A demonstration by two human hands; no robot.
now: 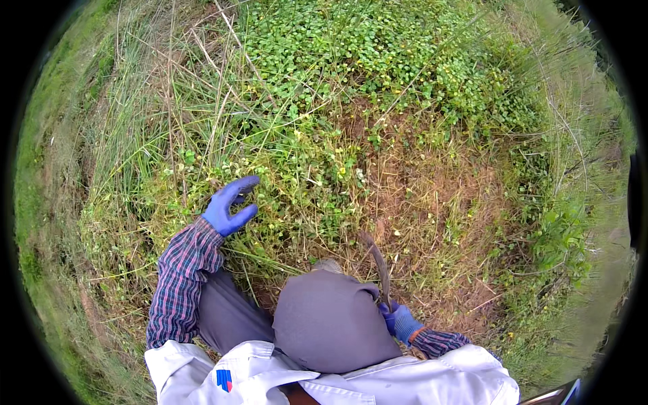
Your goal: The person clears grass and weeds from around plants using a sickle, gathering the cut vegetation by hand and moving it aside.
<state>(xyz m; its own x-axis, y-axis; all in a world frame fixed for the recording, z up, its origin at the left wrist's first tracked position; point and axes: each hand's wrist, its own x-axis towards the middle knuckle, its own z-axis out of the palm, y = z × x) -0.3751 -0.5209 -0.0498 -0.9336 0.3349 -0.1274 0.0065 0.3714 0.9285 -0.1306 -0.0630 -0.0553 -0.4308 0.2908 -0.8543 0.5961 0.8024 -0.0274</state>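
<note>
My left hand [231, 206], in a blue-purple coated work glove, hovers at the left over the weeds, its thumb and fingers apart with nothing between them. At the lower right, my right hand [399, 320], in a similar glove with an orange-edged cuff, is closed around the lower end of a sickle [378, 263]. The dark, curved blade points up and away from me, its tip near the cut stems beside my knee. Part of the right hand's grip is hidden. Low green weeds [324, 202] grow between the two hands.
Dense leafy ground cover [364, 45] fills the far side. Tall grass and dry stalks [167, 101] stand at the left. Reddish soil with cut, dry stems [435, 202] lies right of centre. Leafy plants [562, 233] edge the right. My bent knee [334, 319] is between my arms.
</note>
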